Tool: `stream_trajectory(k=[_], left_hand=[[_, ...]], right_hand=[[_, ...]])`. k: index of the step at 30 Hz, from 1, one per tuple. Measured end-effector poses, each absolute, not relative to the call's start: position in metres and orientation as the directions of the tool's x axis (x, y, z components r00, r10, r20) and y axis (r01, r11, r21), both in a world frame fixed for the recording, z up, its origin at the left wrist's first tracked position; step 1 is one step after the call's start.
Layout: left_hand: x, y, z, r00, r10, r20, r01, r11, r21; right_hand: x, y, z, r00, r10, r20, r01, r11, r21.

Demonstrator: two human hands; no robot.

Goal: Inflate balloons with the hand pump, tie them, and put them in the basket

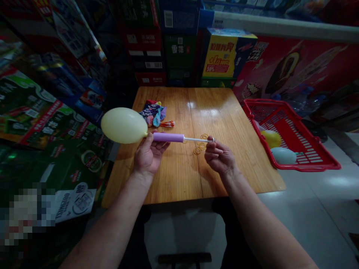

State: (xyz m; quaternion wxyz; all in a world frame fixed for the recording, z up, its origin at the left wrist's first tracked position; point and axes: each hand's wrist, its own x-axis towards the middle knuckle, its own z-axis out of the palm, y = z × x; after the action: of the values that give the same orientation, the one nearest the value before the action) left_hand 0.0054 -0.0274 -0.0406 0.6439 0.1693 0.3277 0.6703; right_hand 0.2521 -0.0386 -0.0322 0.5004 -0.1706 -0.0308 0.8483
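Note:
A purple balloon pump [169, 137] lies level across the space above the wooden table [179, 175]. My left hand [147, 155] is closed round its left end, thumb on top where the neck of a pale yellow balloon [123, 125] sits on the nozzle. That balloon is inflated and sticks out to the left. My right hand [218, 153] pinches the end of the white pump rod [196, 139], which is drawn well out of the barrel. Yellow rubber bands [198, 150] lie on the table just left of my right hand. Behind the pump rests a pile of uninflated balloons [154, 114].
Right of the table is a red basket [316, 166] holding a yellow balloon [271, 139] and a light blue balloon [283, 155]. Stacked drink cartons [179, 56] and a yellow box [220, 56] stand behind the table. Green beer cartons [67, 168] crowd the left side.

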Motion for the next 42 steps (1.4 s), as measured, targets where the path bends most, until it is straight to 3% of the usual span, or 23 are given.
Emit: stream_trajectory(k=[12,18,28,36,42], left_hand=[[0.023,-0.038,-0.049,-0.028,0.966,-0.259,-0.762,0.147,0.63],[0.013,-0.036,-0.039,-0.142,0.969,-0.201,-0.76,0.023,0.649],[0.021,-0.037,-0.046,-0.045,0.963,-0.267,-0.779,0.134,0.613],[0.018,-0.043,-0.035,-0.144,0.976,-0.166,-0.75,0.002,0.661],[0.03,-0.046,-0.045,-0.06,0.965,-0.257,-0.771,0.119,0.626]], right_hand=[[0.228,-0.041,-0.037,-0.489,0.819,-0.301,-0.791,-0.562,-0.244],[0.241,-0.038,-0.033,-0.43,0.868,-0.247,-0.835,-0.486,-0.256],[0.22,-0.042,-0.036,-0.479,0.825,-0.301,-0.8,-0.551,-0.238],[0.232,-0.04,-0.032,-0.393,0.885,-0.251,-0.861,-0.45,-0.238],[0.209,-0.046,-0.04,-0.441,0.846,-0.3,-0.827,-0.513,-0.229]])
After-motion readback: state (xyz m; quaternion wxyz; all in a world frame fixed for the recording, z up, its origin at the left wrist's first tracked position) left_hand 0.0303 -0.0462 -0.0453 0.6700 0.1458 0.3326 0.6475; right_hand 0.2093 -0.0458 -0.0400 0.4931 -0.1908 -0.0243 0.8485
